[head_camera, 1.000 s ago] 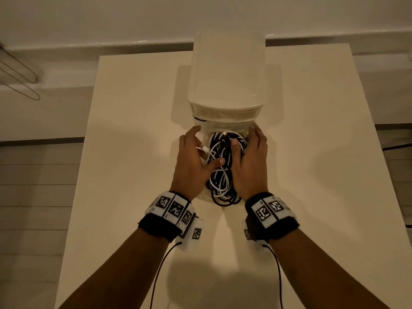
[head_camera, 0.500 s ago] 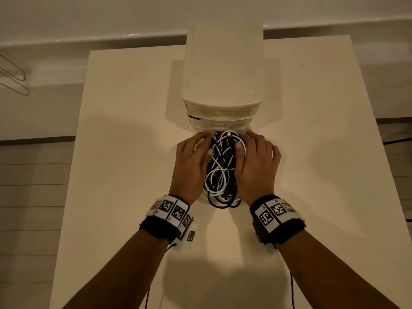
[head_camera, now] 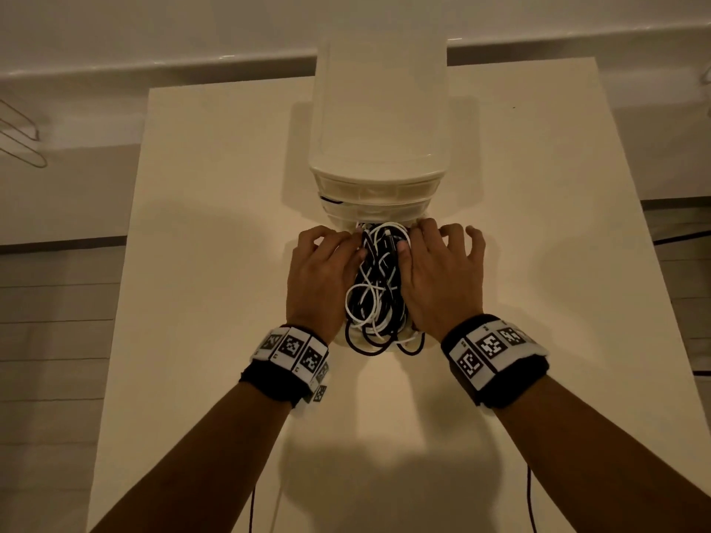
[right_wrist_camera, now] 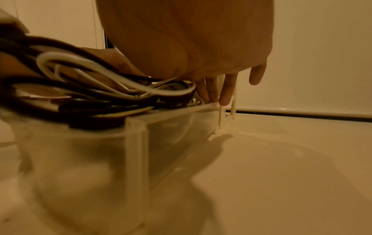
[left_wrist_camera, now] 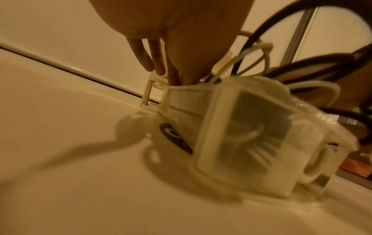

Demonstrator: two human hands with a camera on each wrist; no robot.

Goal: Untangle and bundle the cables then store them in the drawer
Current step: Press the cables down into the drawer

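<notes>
A tangle of black and white cables (head_camera: 375,290) fills the pulled-out bottom drawer (head_camera: 339,341) of a white drawer unit (head_camera: 381,121). Some loops hang over the drawer's near edge. My left hand (head_camera: 327,259) lies along the drawer's left side, and my right hand (head_camera: 438,263) along its right, with the thumbs on the cables. In the left wrist view, straight fingers (left_wrist_camera: 145,57) reach down to the rim of the translucent drawer (left_wrist_camera: 241,127), beside the cables (left_wrist_camera: 253,52). In the right wrist view, the fingers (right_wrist_camera: 227,90) touch the drawer (right_wrist_camera: 171,132) rim next to the cables (right_wrist_camera: 80,95).
The drawer unit stands at the middle back of a white table (head_camera: 215,263), whose far edge meets a wall. Bare tabletop lies left, right and in front of the drawer. A wire hanger (head_camera: 23,148) is off the table at far left.
Both hands have gone from cupping the cables upright to lying flatter over them. The fingers have spread outward onto the drawer's sides near the unit.
</notes>
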